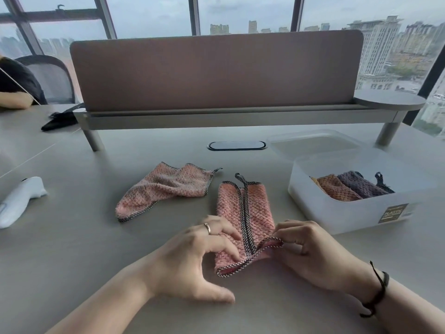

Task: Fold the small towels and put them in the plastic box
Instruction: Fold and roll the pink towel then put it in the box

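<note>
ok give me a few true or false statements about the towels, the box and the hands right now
1. The right hand pinches the near corner of the pink towel being folded. True.
2. The plastic box is empty. False: folded orange and purple towels already lie inside it.
3. A second pink towel lies crumpled and untouched on the table, left of the one being folded. True.
4. The left hand is lifting that second towel. False: its fingers rest on the towel being folded.
5. The box's lid is snapped on. False: the box is open; the lid lies behind it.
</note>
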{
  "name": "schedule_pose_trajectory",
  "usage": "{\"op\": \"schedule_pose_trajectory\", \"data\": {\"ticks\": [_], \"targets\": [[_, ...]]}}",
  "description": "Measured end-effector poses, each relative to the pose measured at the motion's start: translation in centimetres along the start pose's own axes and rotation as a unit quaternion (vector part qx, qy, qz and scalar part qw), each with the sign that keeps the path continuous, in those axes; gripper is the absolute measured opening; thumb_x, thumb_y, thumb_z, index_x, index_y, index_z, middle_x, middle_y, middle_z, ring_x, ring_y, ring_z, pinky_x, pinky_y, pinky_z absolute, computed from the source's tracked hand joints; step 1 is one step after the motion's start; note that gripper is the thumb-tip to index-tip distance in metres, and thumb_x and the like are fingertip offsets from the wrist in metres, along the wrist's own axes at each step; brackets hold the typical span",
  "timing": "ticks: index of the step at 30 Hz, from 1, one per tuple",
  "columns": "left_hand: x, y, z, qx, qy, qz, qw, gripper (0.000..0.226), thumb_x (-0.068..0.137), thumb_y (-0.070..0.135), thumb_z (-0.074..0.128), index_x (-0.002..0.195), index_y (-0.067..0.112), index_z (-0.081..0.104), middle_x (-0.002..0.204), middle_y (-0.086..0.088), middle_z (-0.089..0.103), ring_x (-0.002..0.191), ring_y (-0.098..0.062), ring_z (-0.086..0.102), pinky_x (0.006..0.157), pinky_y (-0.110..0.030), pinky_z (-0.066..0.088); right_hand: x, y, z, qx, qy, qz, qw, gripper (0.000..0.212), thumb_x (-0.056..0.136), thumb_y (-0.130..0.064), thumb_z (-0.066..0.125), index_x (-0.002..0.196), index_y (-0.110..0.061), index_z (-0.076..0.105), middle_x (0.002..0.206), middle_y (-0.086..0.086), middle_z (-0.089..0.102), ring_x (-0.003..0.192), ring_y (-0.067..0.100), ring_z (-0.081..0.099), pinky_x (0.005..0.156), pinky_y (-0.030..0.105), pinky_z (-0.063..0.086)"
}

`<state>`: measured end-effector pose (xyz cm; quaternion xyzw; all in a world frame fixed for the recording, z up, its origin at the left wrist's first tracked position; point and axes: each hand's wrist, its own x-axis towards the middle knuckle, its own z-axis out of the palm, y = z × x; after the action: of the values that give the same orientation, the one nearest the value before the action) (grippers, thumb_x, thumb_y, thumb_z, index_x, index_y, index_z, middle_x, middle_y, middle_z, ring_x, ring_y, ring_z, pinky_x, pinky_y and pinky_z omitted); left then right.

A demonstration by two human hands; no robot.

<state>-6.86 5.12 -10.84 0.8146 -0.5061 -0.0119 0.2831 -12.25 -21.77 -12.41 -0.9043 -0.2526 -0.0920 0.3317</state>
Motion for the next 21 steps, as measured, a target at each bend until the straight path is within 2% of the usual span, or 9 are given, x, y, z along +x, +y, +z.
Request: {"op": "schedule_pose_trajectory", "data": {"ticks": [3, 5, 8, 11, 12, 14, 16, 18, 21], "targets": [[0.1, -0.6, 0.5, -0.028, 0.051, 0.007, 0.998, 0.023, 0.075, 0.035, 0.084, 0.092, 0.024, 0.073, 0.107, 0.014, 0.067, 0.107, -0.004, 0.061, 0.091, -0.028, 0.05, 0.0, 0.0, 0.1, 0.01, -0.002, 0.009, 1.0, 0.029, 0.095, -0.035, 0.06, 0.082, -0.01, 0.069, 0.08, -0.001, 0.063, 0.079, 0.017, 0.061, 0.068, 0.04, 0.049], [0.1, -0.8, 0.7, -0.069, 0.078, -0.022, 0.994, 0.016, 0.08, 0.033, 0.082, 0.091, 0.024, 0.073, 0.092, 0.012, 0.07, 0.089, -0.006, 0.067, 0.076, -0.033, 0.054, 0.1, -0.1, 0.1, 0.015, -0.003, 0.012, 1.0, 0.033, 0.097, -0.037, 0.056, 0.082, -0.01, 0.068, 0.08, -0.001, 0.063, 0.079, 0.018, 0.061, 0.07, 0.041, 0.049], [0.1, -0.8, 0.8, -0.124, 0.087, -0.068, 0.986, 0.015, 0.084, 0.034, 0.077, 0.095, 0.023, 0.075, 0.088, 0.01, 0.074, 0.081, -0.012, 0.071, 0.07, -0.038, 0.055, 0.1, -0.3, 0.1, 0.016, 0.002, 0.019, 1.0, 0.038, 0.097, -0.043, 0.053, 0.077, -0.012, 0.064, 0.074, -0.002, 0.059, 0.074, 0.018, 0.058, 0.068, 0.042, 0.047], [0.2, -0.9, 1.1, -0.151, 0.098, -0.098, 0.979, 0.011, 0.088, 0.028, 0.074, 0.097, 0.024, 0.076, 0.083, 0.015, 0.075, 0.073, -0.006, 0.069, 0.068, -0.028, 0.054, 0.1, -0.5, 0.2, 0.021, 0.029, 0.068, 0.997, 0.036, 0.091, -0.053, 0.055, 0.087, -0.02, 0.069, 0.077, -0.004, 0.063, 0.075, 0.014, 0.061, 0.069, 0.039, 0.05], [0.2, -1.0, 1.3, -0.15, 0.108, -0.109, 0.977, 0.011, 0.088, 0.026, 0.073, 0.099, 0.025, 0.076, 0.076, 0.018, 0.072, 0.066, 0.0, 0.064, 0.063, -0.022, 0.051, 0.1, -0.5, 0.2, 0.021, 0.042, 0.083, 0.995, 0.03, 0.089, -0.053, 0.057, 0.093, -0.027, 0.071, 0.08, -0.005, 0.066, 0.077, 0.013, 0.063, 0.07, 0.036, 0.052], [0.3, -1.2, 1.7, -0.147, 0.126, -0.13, 0.972, 0.013, 0.088, 0.024, 0.073, 0.1, 0.028, 0.075, 0.066, 0.018, 0.066, 0.058, 0.003, 0.053, 0.058, -0.018, 0.044, 0.3, -0.5, 0.4, 0.021, 0.065, 0.107, 0.992, 0.015, 0.087, -0.046, 0.065, 0.098, -0.037, 0.071, 0.081, -0.005, 0.067, 0.075, 0.011, 0.063, 0.07, 0.03, 0.053], [0.5, -1.3, 2.0, -0.156, 0.149, -0.143, 0.966, 0.016, 0.087, 0.022, 0.074, 0.101, 0.03, 0.074, 0.073, 0.013, 0.07, 0.063, 0.0, 0.06, 0.06, -0.02, 0.048, 0.5, -0.7, 0.7, 0.031, 0.083, 0.13, 0.988, 0.009, 0.086, -0.039, 0.071, 0.095, -0.039, 0.071, 0.074, -0.005, 0.066, 0.063, 0.006, 0.058, 0.061, 0.02, 0.049], [0.7, -1.4, 2.1, -0.177, 0.169, -0.159, 0.956, 0.022, 0.086, 0.016, 0.075, 0.104, 0.028, 0.073, 0.087, 0.012, 0.074, 0.075, -0.002, 0.068, 0.069, -0.017, 0.051, 0.7, -0.9, 0.9, 0.024, 0.099, 0.141, 0.985, 0.012, 0.084, -0.039, 0.074, 0.095, -0.04, 0.071, 0.067, -0.005, 0.061, 0.056, 0.004, 0.05, 0.054, 0.012, 0.04], [1.0, -1.6, 2.3, -0.196, 0.179, -0.177, 0.948, 0.024, 0.086, 0.011, 0.075, 0.105, 0.024, 0.072, 0.085, 0.009, 0.07, 0.066, 0.001, 0.064, 0.065, -0.013, 0.047, 0.7, -1.1, 1.1, 0.009, 0.107, 0.15, 0.983, 0.019, 0.082, -0.042, 0.074, 0.101, -0.041, 0.069, 0.061, -0.009, 0.055, 0.054, 0.005, 0.049, 0.052, 0.013, 0.036]]}}
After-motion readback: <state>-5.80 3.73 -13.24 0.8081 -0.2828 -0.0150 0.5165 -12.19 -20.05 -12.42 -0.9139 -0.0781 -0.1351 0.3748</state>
